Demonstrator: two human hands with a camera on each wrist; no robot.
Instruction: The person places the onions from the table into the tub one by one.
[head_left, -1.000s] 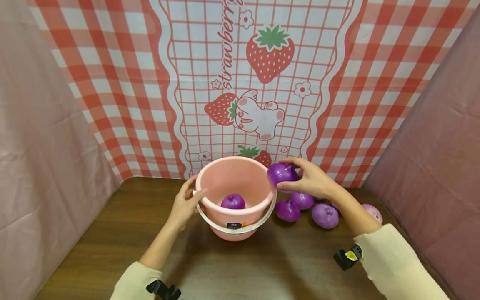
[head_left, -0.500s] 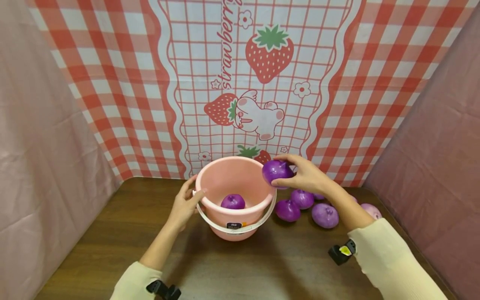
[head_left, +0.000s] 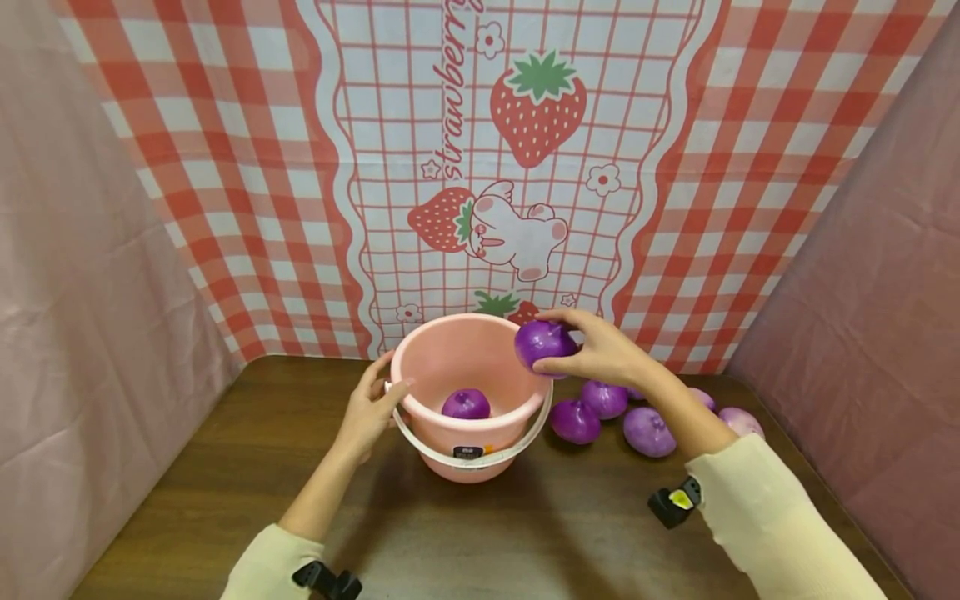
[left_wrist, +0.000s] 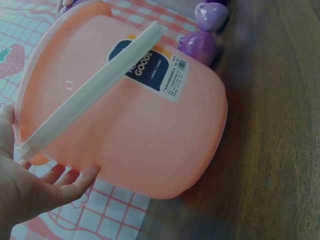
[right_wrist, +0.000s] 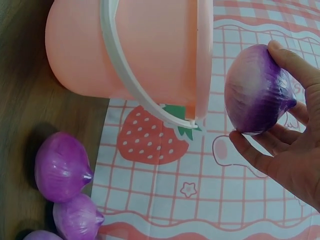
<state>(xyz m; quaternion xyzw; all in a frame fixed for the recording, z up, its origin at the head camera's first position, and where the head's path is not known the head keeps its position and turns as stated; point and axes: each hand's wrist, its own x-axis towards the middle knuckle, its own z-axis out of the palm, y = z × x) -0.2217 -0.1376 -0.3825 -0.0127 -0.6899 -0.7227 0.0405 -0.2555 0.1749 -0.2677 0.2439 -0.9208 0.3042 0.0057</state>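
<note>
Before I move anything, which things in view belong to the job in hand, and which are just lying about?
In the job, as it looks:
pink bucket, steadied by the left hand
purple onion in the right hand, near the rim
purple onion inside the bucket
loose onions to the bucket's right, probably

Just surroundings:
strawberry-print cloth
pink drapes
wooden table
black wrist cameras

The onions (head_left: 542,346) look glossy, the bucket (head_left: 465,358) smooth plastic, the tabletop (head_left: 465,533) wood-grained.
</note>
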